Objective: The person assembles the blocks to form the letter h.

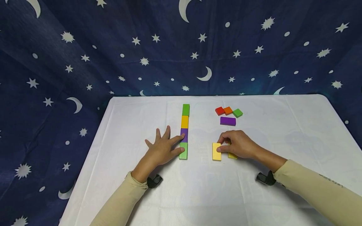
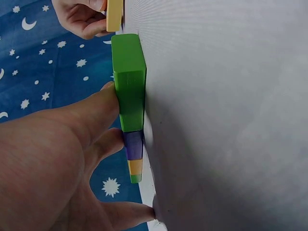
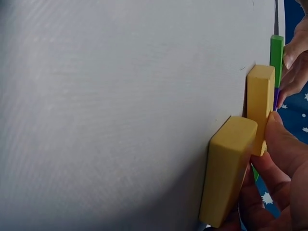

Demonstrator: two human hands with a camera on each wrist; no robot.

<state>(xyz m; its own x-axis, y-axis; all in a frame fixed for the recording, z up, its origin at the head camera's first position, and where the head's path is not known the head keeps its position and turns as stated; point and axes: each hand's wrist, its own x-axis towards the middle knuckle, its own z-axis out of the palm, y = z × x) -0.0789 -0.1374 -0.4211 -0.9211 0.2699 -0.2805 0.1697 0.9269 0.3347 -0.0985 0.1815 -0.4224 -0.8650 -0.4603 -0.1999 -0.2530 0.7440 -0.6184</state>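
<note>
Blocks in a single file run away from us down the middle of the white table: a near green block, then a purple one, a yellow one and a far green one, end to end. Our left hand lies flat beside this row with its fingers spread and straight, fingertips pressed against the side of the near green block and the purple block, holding nothing. Our right hand is curled over two yellow blocks well to the right of the row: its fingers pinch the pale yellow block lying flat on the cloth, and a second yellow block sits under the palm, touching the first in the wrist view. We judge the step in hand to be bringing the pale yellow block over to the near end of the row. To do it well we should keep the left fingertips steady as a fence so the line does not skew, separate the pinched block cleanly from its neighbour, and set it down square, short edge flush to the near green block. Farther back, a red block, an orange block, a small green block and a long purple block lie clustered together.
</note>
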